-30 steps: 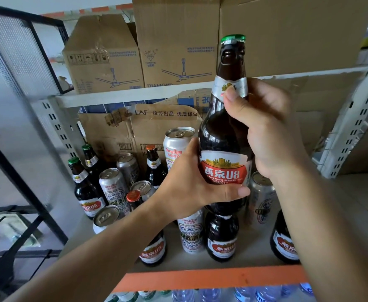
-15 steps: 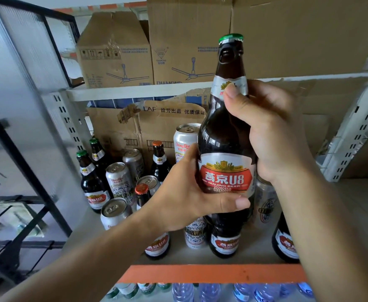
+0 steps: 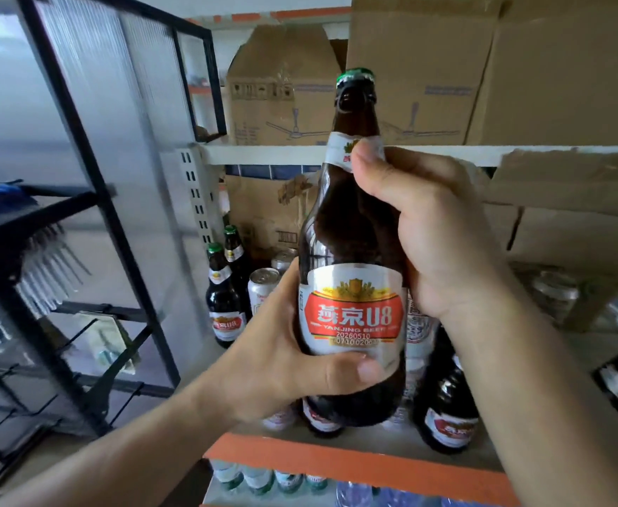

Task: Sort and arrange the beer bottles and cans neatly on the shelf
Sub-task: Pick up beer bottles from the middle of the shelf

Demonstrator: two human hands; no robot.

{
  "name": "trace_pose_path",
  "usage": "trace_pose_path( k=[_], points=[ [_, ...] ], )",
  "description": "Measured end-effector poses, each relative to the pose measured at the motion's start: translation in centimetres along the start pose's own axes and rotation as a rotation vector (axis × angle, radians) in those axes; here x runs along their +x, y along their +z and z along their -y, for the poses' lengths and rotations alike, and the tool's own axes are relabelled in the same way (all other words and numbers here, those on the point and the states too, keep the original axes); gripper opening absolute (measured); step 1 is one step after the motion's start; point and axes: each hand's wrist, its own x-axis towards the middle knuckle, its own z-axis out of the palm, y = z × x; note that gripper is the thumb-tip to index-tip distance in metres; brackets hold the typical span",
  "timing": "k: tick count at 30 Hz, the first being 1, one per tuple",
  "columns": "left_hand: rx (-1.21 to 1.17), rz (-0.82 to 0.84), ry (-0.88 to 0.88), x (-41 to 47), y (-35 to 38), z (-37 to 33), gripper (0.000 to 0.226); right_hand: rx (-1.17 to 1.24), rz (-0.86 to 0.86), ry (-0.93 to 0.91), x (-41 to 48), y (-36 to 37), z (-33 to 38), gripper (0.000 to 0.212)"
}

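Left hand (image 3: 282, 364) and right hand (image 3: 435, 232) both grip upright dark-brown glass bottle (image 3: 351, 228), green crimped cap, glossy red-silver label.

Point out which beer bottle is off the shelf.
The green-capped U8 bottle, gripped by the left hand and right hand; the rest stand on the shelf.

Small shop or its stockroom, probably.
A metal shelf (image 3: 355, 461) with an orange edge carries beer bottles (image 3: 225, 309) and cans (image 3: 260, 292); fan-printed cartons (image 3: 413, 86) are stacked above, water bottles (image 3: 256, 479) stand below, and a black wire rack (image 3: 91, 199) stands alongside.
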Motion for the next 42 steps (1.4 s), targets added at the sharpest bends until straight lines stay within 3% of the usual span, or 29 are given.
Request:
trace_pose_path(
  k=[9,15,20,23,26,31,35,39,42],
  points=[
    [0.098,-0.110,0.020,-4.3,-7.0,-2.7,0.056,-0.371,-0.009,0.005,3.8,7.8,-3.9,0.049],
    [0.221,-0.206,-0.009,-6.1,-11.3,-2.0,0.067,-0.587,0.128,0.041,5.7,10.6,-6.3,0.046],
    [0.320,-0.212,-0.054,-6.7,-14.6,-0.8,0.073,-0.776,0.168,0.019,6.9,11.6,-8.8,0.069],
    [0.337,-0.185,-0.088,-7.0,-16.1,0.2,0.075,-0.737,0.180,0.071,7.7,11.9,-10.4,0.071],
    [0.315,-0.164,-0.115,-7.3,-17.3,1.3,0.071,-0.638,0.156,0.191,8.0,12.0,-12.2,0.066],
    [0.283,-0.110,-0.172,-7.6,-19.1,3.4,0.065,-0.532,0.129,0.345,8.2,12.1,-13.8,0.033],
    [0.355,-0.117,-0.203,-7.0,-20.8,6.5,0.090,-0.650,0.131,0.359,8.1,11.7,-15.4,0.048],
    [0.482,-0.145,-0.306,-6.8,-21.6,9.8,0.094,-0.745,0.146,0.450,7.5,10.8,-17.0,0.052],
    [0.541,-0.161,-0.380,-6.5,-22.1,11.0,0.094,-0.716,0.142,0.483,6.9,10.4,-18.2,0.032]
  ],
)
